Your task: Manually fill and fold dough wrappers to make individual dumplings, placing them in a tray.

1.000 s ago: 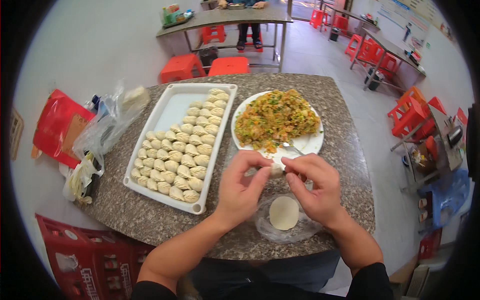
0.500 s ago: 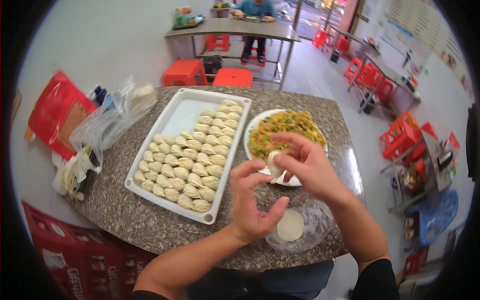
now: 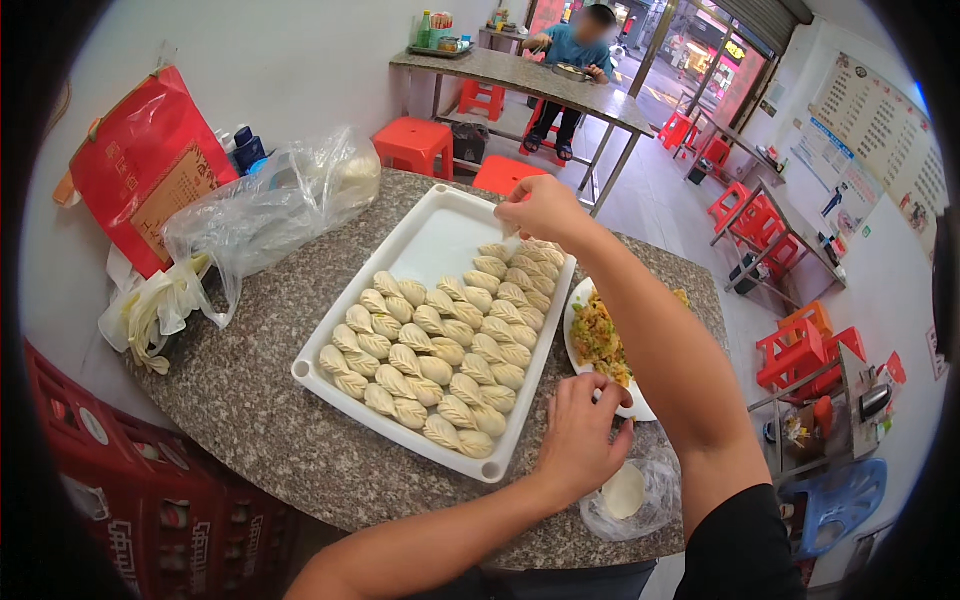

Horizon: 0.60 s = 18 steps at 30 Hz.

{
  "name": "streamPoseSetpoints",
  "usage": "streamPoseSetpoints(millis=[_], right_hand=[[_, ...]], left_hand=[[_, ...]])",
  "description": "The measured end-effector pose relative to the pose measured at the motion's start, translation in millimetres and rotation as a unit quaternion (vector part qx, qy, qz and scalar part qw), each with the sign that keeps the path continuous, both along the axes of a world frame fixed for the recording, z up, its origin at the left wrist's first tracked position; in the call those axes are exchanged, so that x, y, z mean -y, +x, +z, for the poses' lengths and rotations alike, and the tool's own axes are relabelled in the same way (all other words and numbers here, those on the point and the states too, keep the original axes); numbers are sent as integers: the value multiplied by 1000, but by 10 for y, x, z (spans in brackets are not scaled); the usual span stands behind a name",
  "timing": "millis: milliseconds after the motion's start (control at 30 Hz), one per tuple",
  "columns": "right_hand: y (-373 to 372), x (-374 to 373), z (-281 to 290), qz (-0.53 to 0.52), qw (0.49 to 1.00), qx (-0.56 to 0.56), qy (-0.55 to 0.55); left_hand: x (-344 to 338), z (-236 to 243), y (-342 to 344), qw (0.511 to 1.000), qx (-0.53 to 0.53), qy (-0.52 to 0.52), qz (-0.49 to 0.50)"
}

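Note:
My right hand (image 3: pixel 545 210) reaches over the far end of a white plastic tray (image 3: pixel 335 395). Its fingertips pinch a pale dumpling (image 3: pixel 512 236), partly hidden and blurred, just above the rows. Pleated dumplings (image 3: pixel 430 345) fill most of the tray in slanting rows. Beside the near rim of a white plate with chopped filling (image 3: pixel 597 335), my left hand (image 3: pixel 583 435) has its fingers curled in. Something small and pale shows at its fingertips, too unclear to name. A round dough wrapper (image 3: pixel 623 491) lies on clear plastic (image 3: pixel 655 505) nearest me; my right forearm covers part of the plate.
At the table's left stand a red paper bag (image 3: pixel 150 170) and a crumpled clear plastic bag (image 3: pixel 275 205). Red crates (image 3: pixel 150 490) are below on the left. Red stools (image 3: pixel 415 143) stand beyond the table, where another person (image 3: pixel 575 45) sits at a second table.
My right hand has carried the dumpling from above the plate to the tray's far end. My left hand has drawn apart and curled beside the plate. The view has shifted.

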State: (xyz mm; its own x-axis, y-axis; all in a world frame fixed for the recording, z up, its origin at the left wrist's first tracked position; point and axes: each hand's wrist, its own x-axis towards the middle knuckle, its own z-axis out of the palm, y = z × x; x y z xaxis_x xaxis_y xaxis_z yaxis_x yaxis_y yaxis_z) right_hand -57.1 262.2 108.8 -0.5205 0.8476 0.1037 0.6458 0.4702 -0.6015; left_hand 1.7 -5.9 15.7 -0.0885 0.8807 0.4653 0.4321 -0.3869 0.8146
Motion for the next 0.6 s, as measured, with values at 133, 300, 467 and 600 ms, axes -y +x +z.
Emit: streamPoseSetpoints(millis=[133,300,467,600], right_hand=[[-201,-152,-88,-65,996,25,-57],[-389,108,-60,18,997,36,-71],[-431,288,71,191,971,147,11],[-466,405,38,237,943,231,31]], left_hand=[[4,-17,-6,1000,5,-20,-8],[20,1,-63,999,-3,-36,-11],[13,-6,-33,999,-5,-35,-20],[14,-39,-10,1000,-9,-26,-6]])
